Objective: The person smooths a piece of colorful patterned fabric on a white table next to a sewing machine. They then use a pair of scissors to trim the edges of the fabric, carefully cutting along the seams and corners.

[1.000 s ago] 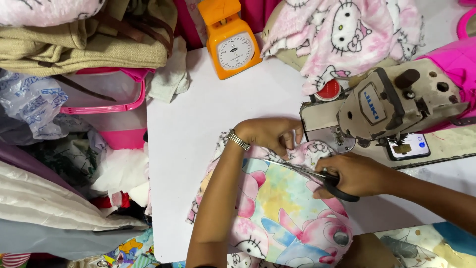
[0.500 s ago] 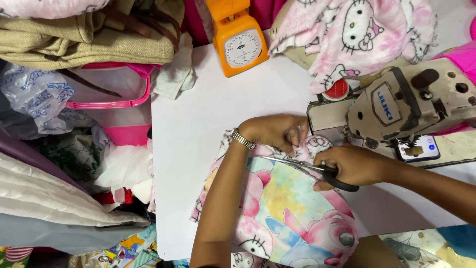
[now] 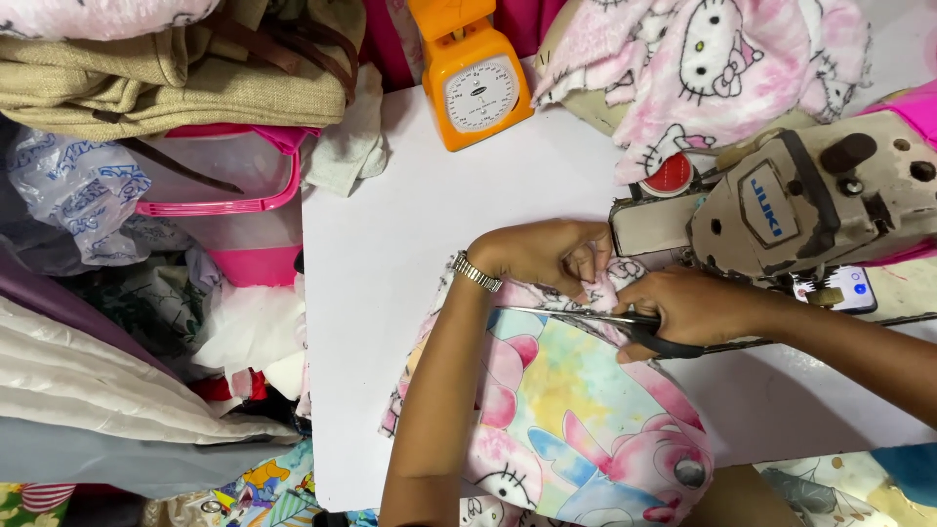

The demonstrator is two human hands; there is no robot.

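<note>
My left hand (image 3: 547,256), with a metal watch on the wrist, pinches the top edge of a colourful cartoon-print fabric (image 3: 576,420) lying on the white table (image 3: 390,293). My right hand (image 3: 688,307) grips black-handled scissors (image 3: 595,320) whose blades point left across the fabric, just below my left fingers. A beige sewing machine (image 3: 791,210) stands right behind both hands.
An orange kitchen scale (image 3: 473,78) sits at the table's far edge. Pink cartoon-print cloth (image 3: 722,68) is heaped at the back right. A phone (image 3: 844,288) lies under the machine. Piled fabrics, a beige bag (image 3: 146,88) and a pink container (image 3: 234,195) crowd the left side.
The view has shifted slightly. My right hand has pushed the scissors a little further left along the fabric edge while my left hand keeps its pinch.
</note>
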